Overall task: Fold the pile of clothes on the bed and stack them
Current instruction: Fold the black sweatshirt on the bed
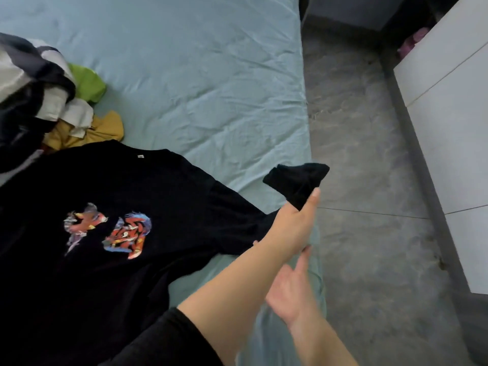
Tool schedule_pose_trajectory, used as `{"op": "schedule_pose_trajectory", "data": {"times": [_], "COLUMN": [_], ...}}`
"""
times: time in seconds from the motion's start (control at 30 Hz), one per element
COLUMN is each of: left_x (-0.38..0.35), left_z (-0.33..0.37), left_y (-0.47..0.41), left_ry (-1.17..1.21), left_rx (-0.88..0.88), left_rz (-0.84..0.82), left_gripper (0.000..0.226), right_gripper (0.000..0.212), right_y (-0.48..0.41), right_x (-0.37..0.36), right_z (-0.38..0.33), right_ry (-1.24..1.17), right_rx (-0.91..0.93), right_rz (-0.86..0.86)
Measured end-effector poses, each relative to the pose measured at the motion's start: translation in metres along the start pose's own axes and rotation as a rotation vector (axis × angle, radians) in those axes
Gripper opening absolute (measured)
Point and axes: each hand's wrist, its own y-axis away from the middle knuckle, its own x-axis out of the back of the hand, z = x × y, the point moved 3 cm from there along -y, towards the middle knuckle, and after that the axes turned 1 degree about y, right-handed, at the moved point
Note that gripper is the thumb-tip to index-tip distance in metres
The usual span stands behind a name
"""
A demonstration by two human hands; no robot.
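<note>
The black T-shirt (111, 207) lies flat, print up, on the bed (200, 83). The left hand (293, 220) pinches its sleeve at 3 o'clock; the right hand (290, 294) hangs open. The unfolded pile (45, 101) waits at 10 o'clock. No stack visible: early stage.

A grey marbled floor (369, 154) ran along the bed's 3 o'clock side. A white cabinet (449, 107) with thin seams across its front stood at 2 o'clock, and something pink (412, 42), too blurred to identify, sat near its far end.
</note>
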Motion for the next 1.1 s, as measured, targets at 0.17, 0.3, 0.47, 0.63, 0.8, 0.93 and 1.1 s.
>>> {"op": "schedule_pose_trajectory", "data": {"times": [0.17, 0.3, 0.47, 0.63, 0.8, 0.93, 1.1], "left_x": [0.155, 0.305, 0.422, 0.468, 0.515, 0.57, 0.612], "left_z": [0.002, -0.075, -0.196, -0.2, -0.153, -0.112, -0.125], "left_y": [0.025, 0.036, 0.057, 0.055, 0.043, 0.039, 0.033], "left_ry": [-0.092, -0.129, 0.259, 0.78, 0.54, 0.449, 0.013], "left_rx": [-0.189, 0.057, 0.406, 0.394, 0.209, 0.082, 0.258], "left_rz": [0.22, 0.493, 0.627, 0.69, 0.699, 0.737, 0.834], "left_gripper": [0.017, 0.03, 0.03, 0.038, 0.015, 0.016, 0.037], "right_gripper": [0.052, 0.025, 0.034, 0.027, 0.029, 0.032, 0.04], "right_y": [-0.069, -0.12, -0.157, -0.169, -0.174, -0.177, -0.191], "right_x": [-0.058, -0.074, -0.076, -0.07, -0.072, -0.09, -0.109], "right_z": [0.06, 0.127, 0.174, 0.158, 0.155, 0.174, 0.207], "right_ry": [-0.373, -0.263, -0.017, -0.081, -0.137, -0.072, 0.02], "right_rx": [0.123, 0.018, -0.036, 0.093, 0.169, 0.15, 0.056], "right_rz": [0.05, 0.159, 0.257, 0.286, 0.367, 0.32, 0.426]}}
